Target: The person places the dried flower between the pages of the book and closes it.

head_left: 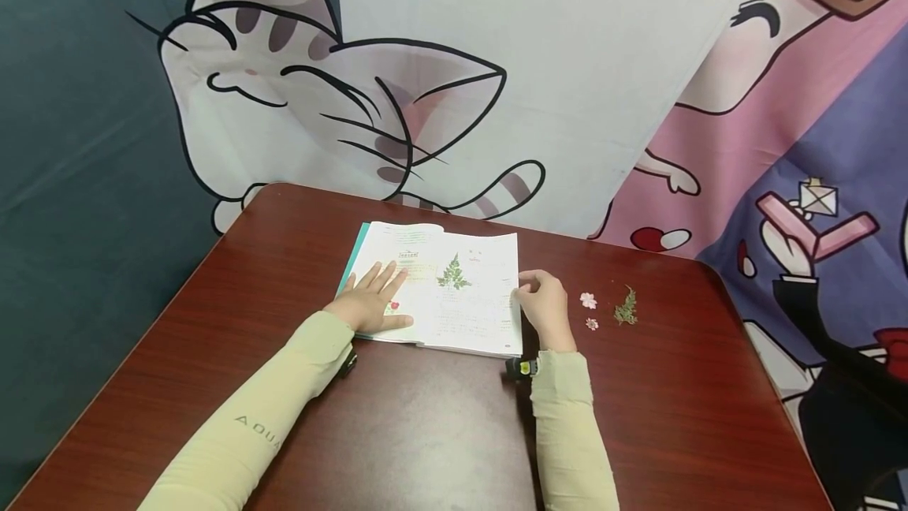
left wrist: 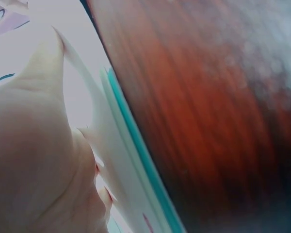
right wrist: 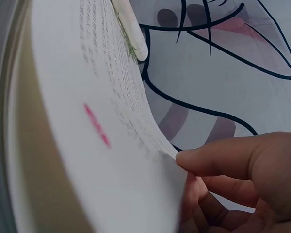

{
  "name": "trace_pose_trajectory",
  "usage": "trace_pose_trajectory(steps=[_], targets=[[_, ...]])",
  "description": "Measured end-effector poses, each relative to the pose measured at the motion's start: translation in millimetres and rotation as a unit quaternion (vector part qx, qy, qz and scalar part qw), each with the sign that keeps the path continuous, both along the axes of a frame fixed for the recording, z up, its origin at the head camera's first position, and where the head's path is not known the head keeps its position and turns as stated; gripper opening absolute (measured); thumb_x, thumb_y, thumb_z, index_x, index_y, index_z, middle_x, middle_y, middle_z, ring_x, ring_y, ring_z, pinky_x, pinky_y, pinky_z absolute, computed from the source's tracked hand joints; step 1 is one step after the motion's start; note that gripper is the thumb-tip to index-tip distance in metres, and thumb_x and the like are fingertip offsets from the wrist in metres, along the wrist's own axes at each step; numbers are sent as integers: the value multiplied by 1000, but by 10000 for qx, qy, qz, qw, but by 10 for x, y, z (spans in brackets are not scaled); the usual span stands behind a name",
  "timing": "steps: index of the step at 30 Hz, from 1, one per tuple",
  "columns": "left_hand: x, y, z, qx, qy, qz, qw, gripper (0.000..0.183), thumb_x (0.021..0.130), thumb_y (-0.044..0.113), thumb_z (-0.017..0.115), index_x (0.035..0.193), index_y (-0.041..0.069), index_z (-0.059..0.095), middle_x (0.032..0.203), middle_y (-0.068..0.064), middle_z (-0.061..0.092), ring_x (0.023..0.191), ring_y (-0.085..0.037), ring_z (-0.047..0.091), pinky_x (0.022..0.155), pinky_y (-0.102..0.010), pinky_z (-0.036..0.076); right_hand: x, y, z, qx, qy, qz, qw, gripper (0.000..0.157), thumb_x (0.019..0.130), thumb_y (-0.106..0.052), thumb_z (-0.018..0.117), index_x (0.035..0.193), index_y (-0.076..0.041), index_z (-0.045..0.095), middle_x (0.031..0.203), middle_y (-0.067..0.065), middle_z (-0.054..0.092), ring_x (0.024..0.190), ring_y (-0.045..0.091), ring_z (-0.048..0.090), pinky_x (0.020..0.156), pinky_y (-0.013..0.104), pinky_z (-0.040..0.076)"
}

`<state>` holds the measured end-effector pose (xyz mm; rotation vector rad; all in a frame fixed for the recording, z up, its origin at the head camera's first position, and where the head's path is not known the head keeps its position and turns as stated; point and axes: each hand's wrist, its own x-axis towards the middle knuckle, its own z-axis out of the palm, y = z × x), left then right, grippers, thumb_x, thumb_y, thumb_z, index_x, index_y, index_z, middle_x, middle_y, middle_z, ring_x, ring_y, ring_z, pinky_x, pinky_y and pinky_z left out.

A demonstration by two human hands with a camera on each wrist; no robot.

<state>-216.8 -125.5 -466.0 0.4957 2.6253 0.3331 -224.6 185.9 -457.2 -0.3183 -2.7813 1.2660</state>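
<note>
An open book (head_left: pixel 482 326) with a teal cover edge (left wrist: pixel 136 136) lies on the table. My left hand (head_left: pixel 369 307) rests on its left page with fingers spread straight. On the right page sits a green fern-like leaf (head_left: pixel 452 274). At the right edge of that page is my right hand (head_left: pixel 546 307). The right wrist view shows its thumb and fingers pinching the edge of a page (right wrist: pixel 116 160), which curves upward there. The left wrist view shows the left palm (left wrist: pixel 34 145) close up, over the book's lower edge.
To the right of the book, on the dark red wooden table (head_left: pixel 674 385), lie a pink flower (head_left: pixel 588 300), a smaller flower (head_left: pixel 592 324) and a green sprig (head_left: pixel 626 307). A cloth with a cartoon cat (head_left: pixel 298 101) hangs behind the table.
</note>
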Motion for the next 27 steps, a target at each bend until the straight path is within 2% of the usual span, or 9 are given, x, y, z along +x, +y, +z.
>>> trace_pose_trajectory(steps=[6,9,18,23,27], targets=[[-46,-23,-92,-79,-2,11,10000,97,97,70,45,165,16,1,170,-10,-9,155,-34,-12,121,-62,-2,7,10,12,-141,-74,22,9999,31,88,-5,68,118,-1,70,97,18,70,84,29,65,69,36,52],[-63,-41,-143,-69,28,-3,10000,99,96,73,43,164,17,-1,170,-9,-10,155,-33,-13,121,-62,-2,1,12,10,-110,-97,22,9999,31,88,-6,67,119,-1,70,98,17,70,85,29,66,70,37,53],[-29,-30,-61,59,22,5,10000,100,95,73,46,165,14,4,170,-11,-6,155,-35,-10,120,-64,-2,-9,-4,24,-107,44,63,9999,34,88,-2,66,122,-2,72,94,14,69,81,25,60,65,30,48],[-66,-45,-142,-40,54,-17,10000,99,96,73,44,165,17,0,170,-9,-10,155,-33,-12,120,-63,-1,-9,2,41,-514,-63,47,9986,30,89,-5,66,118,2,72,95,16,70,80,24,65,67,31,55],[-114,-64,-226,8,44,-18,10000,99,95,73,45,164,18,-1,170,-8,-10,155,-34,-12,120,-64,-1,-7,-2,60,-1136,-158,39,9934,28,92,-5,67,118,2,72,99,17,70,83,23,66,76,38,60]])
